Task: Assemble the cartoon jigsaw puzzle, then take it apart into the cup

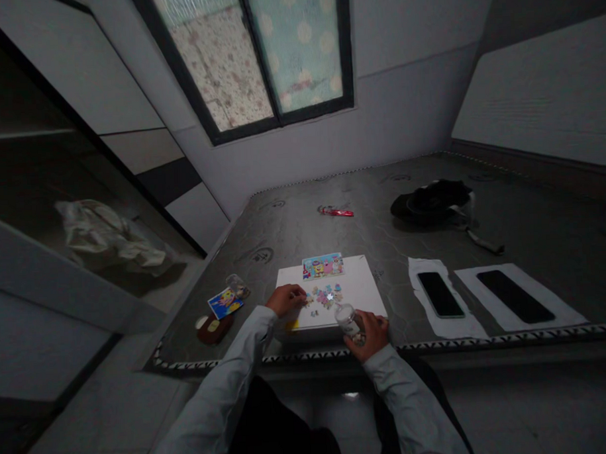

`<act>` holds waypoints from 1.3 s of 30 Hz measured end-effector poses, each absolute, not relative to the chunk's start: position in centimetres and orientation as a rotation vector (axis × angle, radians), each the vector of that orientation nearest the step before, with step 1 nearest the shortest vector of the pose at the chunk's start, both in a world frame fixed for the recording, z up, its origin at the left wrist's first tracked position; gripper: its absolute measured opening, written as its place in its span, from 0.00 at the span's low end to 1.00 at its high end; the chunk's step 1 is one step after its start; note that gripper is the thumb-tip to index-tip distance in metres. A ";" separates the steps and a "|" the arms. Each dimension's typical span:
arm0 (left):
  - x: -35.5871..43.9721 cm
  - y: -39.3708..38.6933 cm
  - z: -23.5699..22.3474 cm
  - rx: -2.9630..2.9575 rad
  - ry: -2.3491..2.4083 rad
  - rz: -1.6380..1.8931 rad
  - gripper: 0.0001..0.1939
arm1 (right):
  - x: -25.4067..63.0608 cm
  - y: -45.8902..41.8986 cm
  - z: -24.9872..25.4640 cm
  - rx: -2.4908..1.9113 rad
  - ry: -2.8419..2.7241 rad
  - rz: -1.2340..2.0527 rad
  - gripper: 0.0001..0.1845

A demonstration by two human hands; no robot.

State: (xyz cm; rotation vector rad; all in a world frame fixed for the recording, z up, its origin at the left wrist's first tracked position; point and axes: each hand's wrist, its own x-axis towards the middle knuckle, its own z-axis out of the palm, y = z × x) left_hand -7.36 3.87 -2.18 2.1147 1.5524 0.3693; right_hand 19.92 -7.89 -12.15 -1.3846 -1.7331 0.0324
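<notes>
My right hand [370, 336] is wrapped round a small clear jar [346, 318], tilted toward the white board, with small pieces visible inside it. Fingers pressed together, my left hand [285, 299] is at the left part of the board [360, 278]; whatever its fingertips pinch is too small to make out. Between both hands lies a cluster of small colourful puzzle-like pieces [326, 296], and a separate little piece [314, 313] is nearer to me. A cartoon picture card [323, 267] rests along the board's far edge.
Left of the board are a blue picture card [225, 302], a clear plastic container [238, 286] and a brown object [215, 329]. On the right, two dark phones [440, 294] lie on white paper. Farther back are a red item [336, 212] and a black cap [431, 202].
</notes>
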 end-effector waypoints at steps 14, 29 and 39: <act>-7.4 2.5 -0.7 2.164 1.593 0.204 0.16 | 20.0 -7.8 -12.4 -1.387 -1.737 0.027 0.29; -7.1 2.4 -0.4 2.137 1.668 0.139 0.13 | 19.9 -7.8 -12.5 -1.382 -1.729 0.036 0.30; -7.0 2.2 -0.7 2.130 1.699 0.119 0.12 | 20.0 -7.8 -12.4 -1.368 -1.730 0.032 0.29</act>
